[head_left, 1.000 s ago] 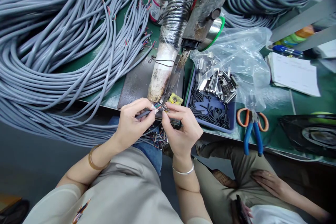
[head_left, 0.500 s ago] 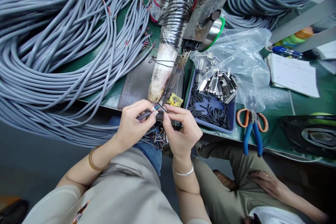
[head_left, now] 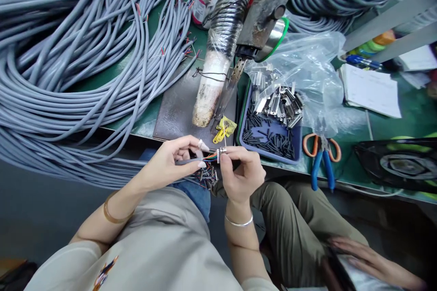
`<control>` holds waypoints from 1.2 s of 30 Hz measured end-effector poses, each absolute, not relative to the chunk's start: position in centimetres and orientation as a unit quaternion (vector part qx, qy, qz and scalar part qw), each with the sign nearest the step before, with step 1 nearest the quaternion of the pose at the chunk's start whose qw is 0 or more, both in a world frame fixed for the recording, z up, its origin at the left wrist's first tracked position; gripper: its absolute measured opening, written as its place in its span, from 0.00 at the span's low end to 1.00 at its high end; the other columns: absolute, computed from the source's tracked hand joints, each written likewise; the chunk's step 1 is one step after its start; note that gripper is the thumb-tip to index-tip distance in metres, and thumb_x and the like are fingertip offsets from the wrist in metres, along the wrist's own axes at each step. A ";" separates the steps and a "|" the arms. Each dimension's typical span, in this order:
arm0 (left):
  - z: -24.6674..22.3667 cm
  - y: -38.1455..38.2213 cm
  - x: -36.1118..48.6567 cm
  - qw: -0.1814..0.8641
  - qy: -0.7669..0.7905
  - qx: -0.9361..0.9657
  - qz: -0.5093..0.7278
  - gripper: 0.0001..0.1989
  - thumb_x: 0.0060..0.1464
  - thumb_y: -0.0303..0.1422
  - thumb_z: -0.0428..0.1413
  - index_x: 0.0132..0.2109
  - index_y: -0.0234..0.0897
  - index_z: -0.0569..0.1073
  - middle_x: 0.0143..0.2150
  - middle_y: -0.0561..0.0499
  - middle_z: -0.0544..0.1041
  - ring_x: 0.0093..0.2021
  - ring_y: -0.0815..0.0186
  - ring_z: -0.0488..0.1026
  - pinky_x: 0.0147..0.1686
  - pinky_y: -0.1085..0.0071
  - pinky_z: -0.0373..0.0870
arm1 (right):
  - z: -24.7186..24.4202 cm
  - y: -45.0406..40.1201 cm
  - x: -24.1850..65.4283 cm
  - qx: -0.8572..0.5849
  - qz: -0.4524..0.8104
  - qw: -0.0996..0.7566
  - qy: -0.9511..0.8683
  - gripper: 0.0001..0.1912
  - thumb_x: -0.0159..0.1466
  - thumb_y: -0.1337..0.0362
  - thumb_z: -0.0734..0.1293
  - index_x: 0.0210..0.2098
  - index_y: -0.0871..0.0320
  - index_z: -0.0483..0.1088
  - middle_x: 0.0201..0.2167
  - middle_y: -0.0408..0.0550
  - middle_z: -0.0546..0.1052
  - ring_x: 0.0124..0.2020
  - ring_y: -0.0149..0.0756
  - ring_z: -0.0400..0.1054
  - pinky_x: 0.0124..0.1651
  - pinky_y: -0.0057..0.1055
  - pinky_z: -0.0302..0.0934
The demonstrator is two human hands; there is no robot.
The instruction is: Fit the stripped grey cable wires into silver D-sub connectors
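My left hand (head_left: 164, 163) has a grey cable (head_left: 183, 162) between thumb and curled fingers, with its index finger raised apart from the thumb. Thin coloured wires (head_left: 209, 158) fan out of the cable end into a metal multi-pin connector (head_left: 219, 154). My right hand (head_left: 244, 168) pinches that connector between thumb and fingers. Both hands are just off the bench edge, below the soldering iron (head_left: 223, 104) and the white-wrapped hose end (head_left: 206, 100). Several wired connectors (head_left: 206, 176) hang underneath, partly hidden by my hands.
Grey cables (head_left: 68, 82) cover the left side. A blue tray (head_left: 297, 154) holds connectors (head_left: 282, 104) and short black tubes (head_left: 273, 143). Close by are a yellow piece (head_left: 225, 129), orange-and-blue pliers (head_left: 322, 159) and a paper pad (head_left: 370, 88). Another person's hand (head_left: 368, 254) rests at right.
Both hands have drawn back from the soldering iron towards me, with the cable and connector. My left index finger has lifted. The other person's hand has moved down, beside a dark object.
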State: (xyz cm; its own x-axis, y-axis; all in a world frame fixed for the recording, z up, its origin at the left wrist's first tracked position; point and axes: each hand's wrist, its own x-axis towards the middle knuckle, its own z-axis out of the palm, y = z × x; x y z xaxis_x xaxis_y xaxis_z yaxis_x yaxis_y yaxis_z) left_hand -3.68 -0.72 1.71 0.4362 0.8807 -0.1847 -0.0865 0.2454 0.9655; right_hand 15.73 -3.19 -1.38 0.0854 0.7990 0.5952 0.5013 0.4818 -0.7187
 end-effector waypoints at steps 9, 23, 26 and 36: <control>0.4 -2.0 -4.1 0.723 0.368 0.429 0.397 0.26 0.59 0.38 0.65 0.61 0.35 0.69 0.32 0.49 0.83 0.16 0.78 0.64 0.16 0.81 0.62 | 0.1 -3.5 15.2 -0.582 0.307 0.472 -0.587 0.08 0.69 0.61 0.69 0.33 0.55 0.70 0.22 0.36 0.73 0.20 0.25 0.68 0.25 0.22 0.62; 0.0 -2.7 -3.0 0.484 0.414 0.647 0.420 0.04 0.61 0.28 0.61 0.40 0.34 0.81 0.36 0.49 0.84 0.30 0.72 0.74 0.30 0.77 0.69 | 1.0 -5.9 14.5 -0.565 0.140 0.362 -0.728 0.10 0.72 0.64 0.65 0.33 0.56 0.72 0.19 0.35 0.70 0.16 0.22 0.57 0.23 0.23 0.52; 0.2 -2.7 -2.6 0.432 0.423 0.660 0.446 0.03 0.60 0.26 0.60 0.38 0.34 0.79 0.32 0.52 0.82 0.26 0.75 0.70 0.29 0.78 0.66 | 0.4 -5.9 15.2 -0.611 0.115 0.434 -0.652 0.12 0.72 0.60 0.65 0.33 0.56 0.72 0.20 0.37 0.72 0.16 0.23 0.59 0.22 0.23 0.53; 1.1 -2.3 -3.9 0.518 0.325 0.686 0.393 0.04 0.62 0.24 0.58 0.38 0.35 0.76 0.32 0.54 0.78 0.28 0.75 0.68 0.29 0.79 0.65 | 0.7 -4.7 16.0 -0.585 0.411 0.409 -0.568 0.17 0.67 0.54 0.71 0.51 0.56 0.79 0.35 0.47 0.83 0.19 0.23 0.63 0.22 0.23 0.60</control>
